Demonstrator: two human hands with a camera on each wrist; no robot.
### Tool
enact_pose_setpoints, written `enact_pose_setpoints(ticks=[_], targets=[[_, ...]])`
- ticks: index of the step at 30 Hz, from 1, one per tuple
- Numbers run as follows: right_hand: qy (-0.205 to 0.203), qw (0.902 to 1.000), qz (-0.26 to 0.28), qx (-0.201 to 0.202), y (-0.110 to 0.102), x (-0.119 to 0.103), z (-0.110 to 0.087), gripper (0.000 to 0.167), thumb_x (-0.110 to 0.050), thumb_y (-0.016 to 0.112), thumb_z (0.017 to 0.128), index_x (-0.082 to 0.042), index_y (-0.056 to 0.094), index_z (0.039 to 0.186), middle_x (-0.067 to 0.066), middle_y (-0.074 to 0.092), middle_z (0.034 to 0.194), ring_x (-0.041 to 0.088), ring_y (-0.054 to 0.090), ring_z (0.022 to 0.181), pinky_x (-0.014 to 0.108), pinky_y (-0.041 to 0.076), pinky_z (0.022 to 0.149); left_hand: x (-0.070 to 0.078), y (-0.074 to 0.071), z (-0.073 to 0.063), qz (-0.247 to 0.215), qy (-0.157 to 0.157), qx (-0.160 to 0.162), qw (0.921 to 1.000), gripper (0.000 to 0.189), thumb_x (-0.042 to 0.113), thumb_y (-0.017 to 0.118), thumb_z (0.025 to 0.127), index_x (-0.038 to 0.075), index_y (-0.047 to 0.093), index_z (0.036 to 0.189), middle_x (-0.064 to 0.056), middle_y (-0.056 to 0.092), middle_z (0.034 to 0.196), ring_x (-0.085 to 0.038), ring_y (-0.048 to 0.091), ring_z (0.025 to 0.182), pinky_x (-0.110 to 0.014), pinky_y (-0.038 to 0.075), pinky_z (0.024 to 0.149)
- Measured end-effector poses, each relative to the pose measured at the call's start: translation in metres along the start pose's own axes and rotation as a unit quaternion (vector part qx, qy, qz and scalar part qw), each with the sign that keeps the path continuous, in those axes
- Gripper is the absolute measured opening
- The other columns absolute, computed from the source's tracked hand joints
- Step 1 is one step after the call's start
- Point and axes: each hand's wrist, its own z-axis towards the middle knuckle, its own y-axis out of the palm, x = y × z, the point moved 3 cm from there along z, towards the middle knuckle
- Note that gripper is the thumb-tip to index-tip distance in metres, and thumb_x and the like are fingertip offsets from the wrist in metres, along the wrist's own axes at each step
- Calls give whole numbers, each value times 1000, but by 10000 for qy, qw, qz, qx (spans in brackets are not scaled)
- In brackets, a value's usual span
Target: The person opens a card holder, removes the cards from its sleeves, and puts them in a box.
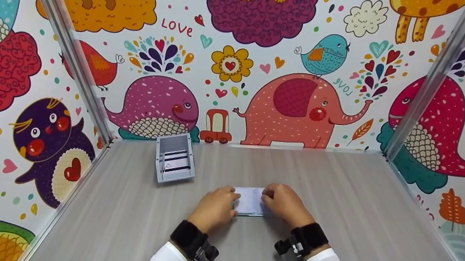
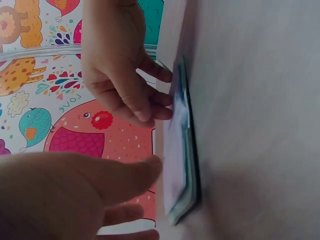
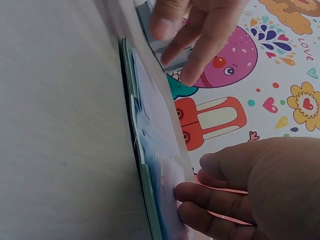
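Note:
A flat card holder (image 1: 249, 201) with clear plastic sleeves and green edges lies spread open on the table. In the right wrist view, a small round snap shows near the middle of the card holder (image 3: 145, 133). My left hand (image 1: 215, 204) is at its left end, thumb and fingers apart, with nothing between them in the right wrist view. At the right end is my right hand (image 1: 287, 203), its bent fingertips touching the sleeves. The right wrist view has the right hand (image 3: 225, 192) with two fingertips against the top sleeve.
A grey tray (image 1: 160, 157) with dark bars across its inside stands behind and to the left, close to the back wall. Walls printed with cartoon animals and metal corner posts (image 1: 72, 49) enclose the wood-grain table (image 1: 118, 231) on the left, back and right.

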Motion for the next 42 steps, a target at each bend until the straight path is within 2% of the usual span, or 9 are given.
enact_pose_setpoints(ticks=[9, 17, 24, 33, 37, 39, 42], targets=[[110, 9999, -51, 27, 0, 0, 0, 6, -9, 80, 100, -6, 86, 101, 5, 83, 97, 19, 71, 91, 50, 64, 93, 1, 2, -7, -20, 411, -8, 9992, 34, 14, 88, 95, 8, 80, 127, -14, 76, 143, -35, 77, 128, -48, 63, 108], [62, 10000, -16, 63, -1, -1, 0, 5, -8, 81, 98, -6, 86, 100, 4, 82, 94, 18, 69, 88, 49, 63, 91, -1, 2, -6, -259, 343, -185, 9989, 47, 9, 87, 96, 8, 75, 141, -13, 74, 152, -32, 71, 143, -47, 57, 121], [44, 10000, -3, 18, -1, 0, 0, 6, -9, 81, 100, -5, 86, 102, 5, 83, 98, 20, 71, 91, 50, 64, 93, 0, 2, -7, -130, 380, -253, 9989, 49, 12, 89, 95, 8, 76, 142, -12, 75, 150, -32, 72, 140, -47, 57, 119], [-75, 9999, -70, 21, 0, -1, -1, 7, -9, 82, 99, -4, 85, 102, 7, 83, 99, 22, 74, 94, 52, 64, 94, 3, 4, -6, -52, 494, -76, 9987, 37, 14, 89, 95, 9, 80, 130, -9, 78, 139, -31, 75, 129, -49, 62, 108], [-211, 9998, -15, -29, -1, -4, -2, 9, -10, 83, 98, -2, 84, 102, 10, 84, 98, 23, 76, 92, 51, 65, 93, 3, 5, -6, -166, 606, 54, 9980, 24, 10, 89, 94, 8, 80, 117, -6, 79, 119, -25, 76, 109, -43, 64, 98], [-204, 9998, 13, -60, -1, -5, -3, 10, -10, 83, 98, -1, 84, 103, 10, 85, 98, 22, 76, 92, 51, 66, 92, 3, 5, -5, -222, 664, 161, 9974, 19, 8, 89, 92, 9, 79, 107, -3, 76, 106, -20, 72, 95, -40, 63, 90], [-179, 9998, -4, -126, -1, -6, -3, 12, -10, 82, 99, 0, 85, 105, 11, 85, 99, 21, 75, 91, 51, 67, 92, 2, 5, -5, -309, 686, 285, 9968, 17, 6, 91, 89, 9, 78, 101, -1, 72, 97, -17, 67, 86, -38, 61, 83]])
